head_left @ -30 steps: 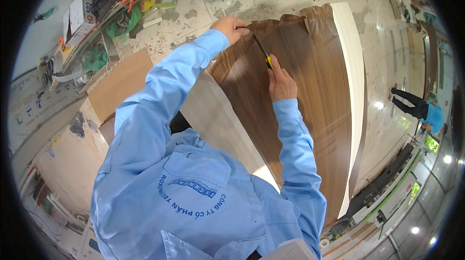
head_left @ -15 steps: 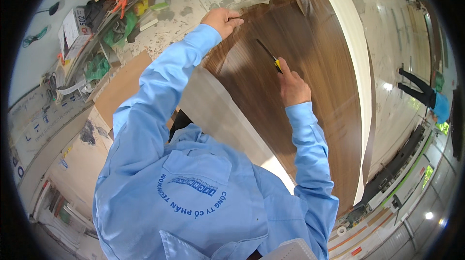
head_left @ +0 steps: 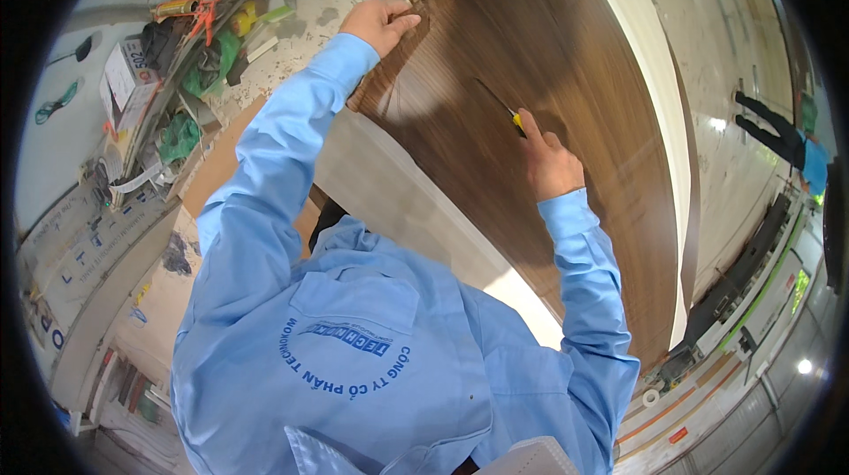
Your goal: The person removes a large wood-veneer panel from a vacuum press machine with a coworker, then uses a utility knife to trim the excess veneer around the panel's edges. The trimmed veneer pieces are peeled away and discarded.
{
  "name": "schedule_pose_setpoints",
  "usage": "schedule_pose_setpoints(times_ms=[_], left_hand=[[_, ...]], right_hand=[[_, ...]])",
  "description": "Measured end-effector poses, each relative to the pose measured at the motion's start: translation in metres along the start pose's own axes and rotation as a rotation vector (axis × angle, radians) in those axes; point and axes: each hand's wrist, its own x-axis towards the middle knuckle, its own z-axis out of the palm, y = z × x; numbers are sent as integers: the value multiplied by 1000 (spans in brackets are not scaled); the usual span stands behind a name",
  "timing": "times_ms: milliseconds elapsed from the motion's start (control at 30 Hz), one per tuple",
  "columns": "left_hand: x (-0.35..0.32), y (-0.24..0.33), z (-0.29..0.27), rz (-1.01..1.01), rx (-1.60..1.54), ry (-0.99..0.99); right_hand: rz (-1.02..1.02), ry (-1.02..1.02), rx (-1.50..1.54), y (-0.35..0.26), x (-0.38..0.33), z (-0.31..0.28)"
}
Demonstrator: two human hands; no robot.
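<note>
the person wears a light blue work shirt [head_left: 424, 395] with long, creased sleeves [head_left: 265, 179] ending in cuffs [head_left: 568, 212], left hand [head_left: 378, 26] and right hand [head_left: 554, 165] bare. a stitched pocket [head_left: 358, 298] sits on the front, with darker blue lettering [head_left: 329, 378] curving around a block emblem [head_left: 358, 339]. a pointed collar [head_left: 317, 457] shows below.

The head-worn wide fisheye looks steeply down and forward, the blue shirt [head_left: 354, 409] close beneath it, the left hand [head_left: 378, 24] and right hand [head_left: 554, 165] farther off.
</note>
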Motion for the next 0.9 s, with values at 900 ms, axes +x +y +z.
schedule_pose_setpoints(times_ms=[900], left_hand=[[-42,21,62,-136,188,81]], right_hand=[[224,711,1610,76,-58,125]])
